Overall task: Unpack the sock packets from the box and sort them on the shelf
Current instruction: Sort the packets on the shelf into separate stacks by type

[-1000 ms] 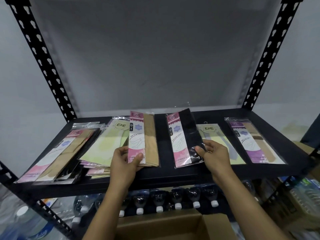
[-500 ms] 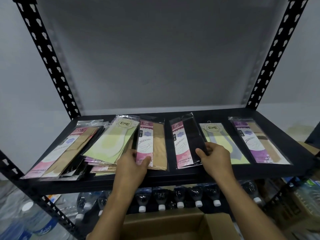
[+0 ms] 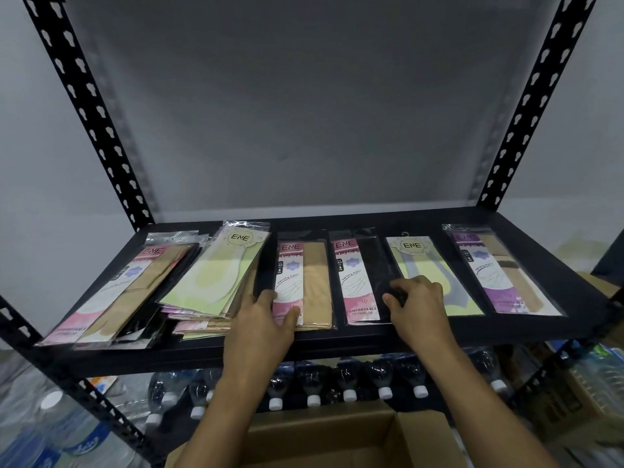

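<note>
A beige sock packet [image 3: 315,282] with a pink label lies flat on the black shelf [image 3: 337,342]. My left hand [image 3: 261,320] holds its lower left corner, thumb on top. Right of it lies a black sock packet [image 3: 358,282] with a pink label; my right hand [image 3: 418,305] pinches its right edge with curled fingers. Further right are a yellow-green packet [image 3: 439,265] and a purple-labelled packet [image 3: 499,271]. A loose pile topped by a yellow-green packet [image 3: 216,275] and another pile of pink-labelled packets [image 3: 135,288] sit to the left. The open cardboard box [image 3: 320,434] stands below.
Perforated black uprights [image 3: 87,109] frame the shelf on both sides, with a grey wall behind. Capped water bottles [image 3: 347,383] lie on the level beneath. More bottles and cartons [image 3: 594,376] crowd the lower right.
Both hands moved away from me, and the beige and black packets went from tilted up to lying flat and straight on the shelf, side by side.
</note>
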Motion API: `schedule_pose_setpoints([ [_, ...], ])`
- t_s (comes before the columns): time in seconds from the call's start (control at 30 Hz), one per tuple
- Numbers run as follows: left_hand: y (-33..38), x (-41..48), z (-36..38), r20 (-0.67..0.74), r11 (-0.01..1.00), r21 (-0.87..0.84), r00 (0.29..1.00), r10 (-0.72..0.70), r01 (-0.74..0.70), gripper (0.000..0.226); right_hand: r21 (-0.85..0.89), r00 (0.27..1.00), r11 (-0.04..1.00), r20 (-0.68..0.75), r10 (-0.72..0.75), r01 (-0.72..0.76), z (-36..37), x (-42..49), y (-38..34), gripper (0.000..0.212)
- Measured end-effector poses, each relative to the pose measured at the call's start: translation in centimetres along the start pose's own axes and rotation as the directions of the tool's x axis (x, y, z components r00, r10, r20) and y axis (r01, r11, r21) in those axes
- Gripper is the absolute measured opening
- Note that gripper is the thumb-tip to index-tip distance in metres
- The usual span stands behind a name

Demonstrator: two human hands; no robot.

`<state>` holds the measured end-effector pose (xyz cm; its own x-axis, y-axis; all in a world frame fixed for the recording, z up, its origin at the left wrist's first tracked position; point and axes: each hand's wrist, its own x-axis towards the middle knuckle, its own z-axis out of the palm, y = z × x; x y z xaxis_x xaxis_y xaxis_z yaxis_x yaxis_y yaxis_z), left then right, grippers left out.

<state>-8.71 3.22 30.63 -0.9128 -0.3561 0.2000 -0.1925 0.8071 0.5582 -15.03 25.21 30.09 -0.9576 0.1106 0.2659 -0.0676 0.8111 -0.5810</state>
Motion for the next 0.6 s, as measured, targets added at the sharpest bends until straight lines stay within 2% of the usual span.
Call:
schedule_pose_setpoints([
  [0.43,-0.26,-0.06,0.54,-0.049,0.999,0.011,0.998,0.038,-0.038,0.048,0.022,0.998,0.998,-0.011,-0.064,0.064,0.56,0.14,0.20,0.028],
  [0.6,-0.66,-0.13,0.16,-0.055,0.996,-0.073,0.997,0.055,-0.059,0.052,0.053,0.996,0.996,-0.052,-0.076,0.079,0.32,0.19,-0.10,0.030],
])
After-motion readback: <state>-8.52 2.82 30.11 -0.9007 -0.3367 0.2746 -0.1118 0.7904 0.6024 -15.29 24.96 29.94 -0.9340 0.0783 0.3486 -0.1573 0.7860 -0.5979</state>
